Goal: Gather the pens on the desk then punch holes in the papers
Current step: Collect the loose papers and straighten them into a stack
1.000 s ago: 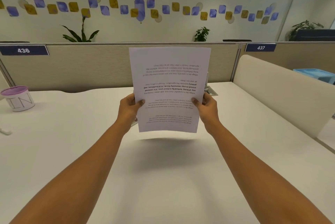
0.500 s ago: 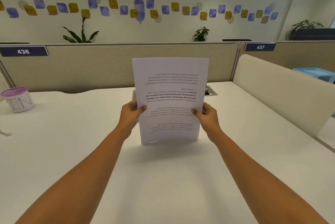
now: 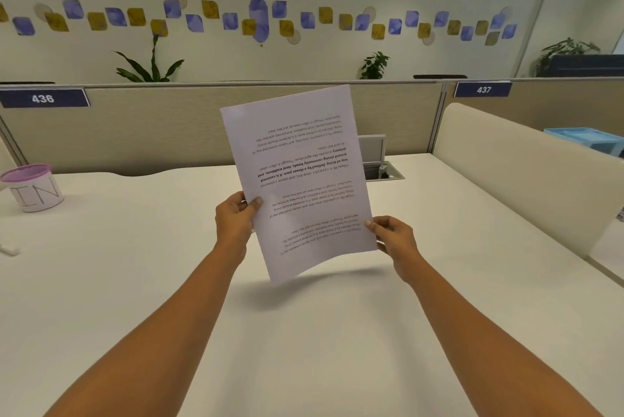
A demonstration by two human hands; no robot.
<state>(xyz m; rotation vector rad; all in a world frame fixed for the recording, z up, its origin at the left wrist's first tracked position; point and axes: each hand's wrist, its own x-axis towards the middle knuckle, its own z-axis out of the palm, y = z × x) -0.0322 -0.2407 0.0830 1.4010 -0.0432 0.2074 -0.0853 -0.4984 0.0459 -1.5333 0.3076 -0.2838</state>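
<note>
Your left hand and right hand each pinched a side edge of the white printed paper sheets, held tilted, text upside down, above the white desk.

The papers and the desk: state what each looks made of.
Papers: thin matte white printer paper; the lower edge bows and shows black print. Desk: smooth off-white top with a faint sheen, probably laminate; the core is not visible.
</note>
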